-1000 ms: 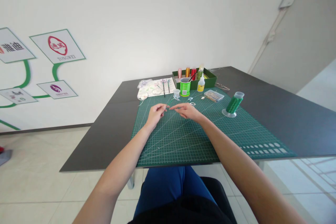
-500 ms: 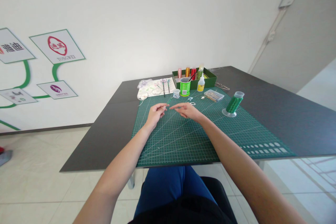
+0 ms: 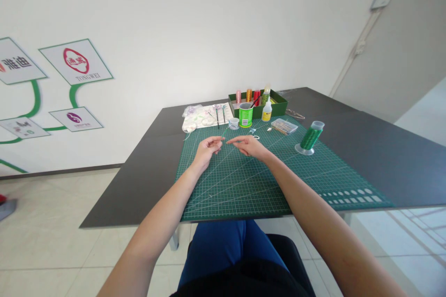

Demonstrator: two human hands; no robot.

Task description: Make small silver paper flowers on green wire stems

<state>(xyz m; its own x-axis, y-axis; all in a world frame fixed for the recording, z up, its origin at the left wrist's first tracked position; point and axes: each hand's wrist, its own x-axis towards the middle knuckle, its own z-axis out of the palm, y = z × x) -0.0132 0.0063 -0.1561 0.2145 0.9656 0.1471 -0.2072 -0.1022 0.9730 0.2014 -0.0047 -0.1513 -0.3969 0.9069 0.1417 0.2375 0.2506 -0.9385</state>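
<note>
My left hand [image 3: 208, 149] is closed in a pinch above the cutting mat [image 3: 237, 185]. From its fingertips a thin green stem [image 3: 226, 133] slants up, its far end close to a small clear tub [image 3: 233, 123]. Just to the right, my right hand [image 3: 250, 146] points its fingertips at the left ones, a small gap between them. Its fingers are drawn together; whether a fine thread lies in them is too small to see. White-handled scissors [image 3: 255, 138] lie partly hidden behind the right hand.
A green thread spool [image 3: 311, 138] stands at right. Behind are a green can [image 3: 245, 116], a glue bottle [image 3: 266, 111], a clear case [image 3: 284, 126] and a green box [image 3: 281, 109] with thread spools. Flower pieces lie on a white sheet [image 3: 205, 120] at back left.
Both hands keep nearly the same place. The right fingertips have shifted very slightly, and the green stem's angle has turned a little.
</note>
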